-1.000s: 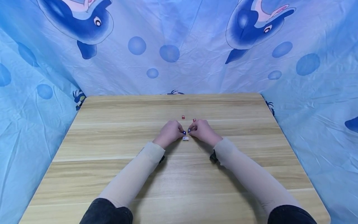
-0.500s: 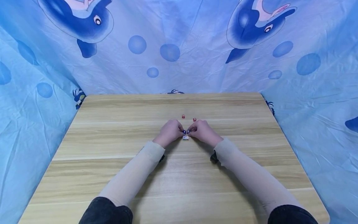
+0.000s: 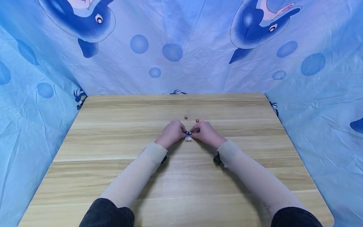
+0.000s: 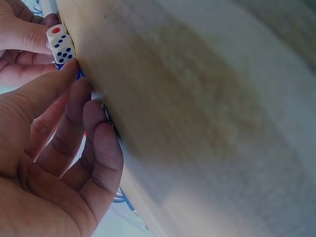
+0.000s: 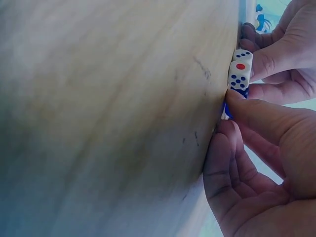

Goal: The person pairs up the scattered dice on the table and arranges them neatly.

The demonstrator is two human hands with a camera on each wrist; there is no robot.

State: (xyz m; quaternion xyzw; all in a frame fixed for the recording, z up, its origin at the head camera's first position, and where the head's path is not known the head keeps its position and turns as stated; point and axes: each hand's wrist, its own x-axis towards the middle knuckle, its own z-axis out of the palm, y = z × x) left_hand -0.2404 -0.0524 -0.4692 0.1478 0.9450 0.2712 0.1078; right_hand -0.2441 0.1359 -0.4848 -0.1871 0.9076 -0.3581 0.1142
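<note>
At mid-table in the head view, two blue dice stand side by side with their sides touching or nearly so. My left hand (image 3: 173, 132) pinches the left blue die (image 3: 187, 133) between thumb and finger. From the other side, my right hand (image 3: 204, 132) pinches the right blue die (image 3: 190, 133). Just nearer to me sits a pair of white dice, the left white die (image 3: 187, 139) against the right white die (image 3: 190, 139). In both wrist views the white dice largely hide the blue ones; a blue edge (image 5: 228, 111) shows by my right thumb.
Beyond my hands lie two red dice, one red die (image 3: 186, 117) further back and another red die (image 3: 197, 120) near my right knuckles. The wooden table (image 3: 113, 176) ends at a blue dolphin-print curtain (image 3: 198, 72) behind and at both sides.
My right hand has shifted slightly left and turned its blue die, closing the gap to the left blue die. My left hand stays in place. The white and red dice have not moved.
</note>
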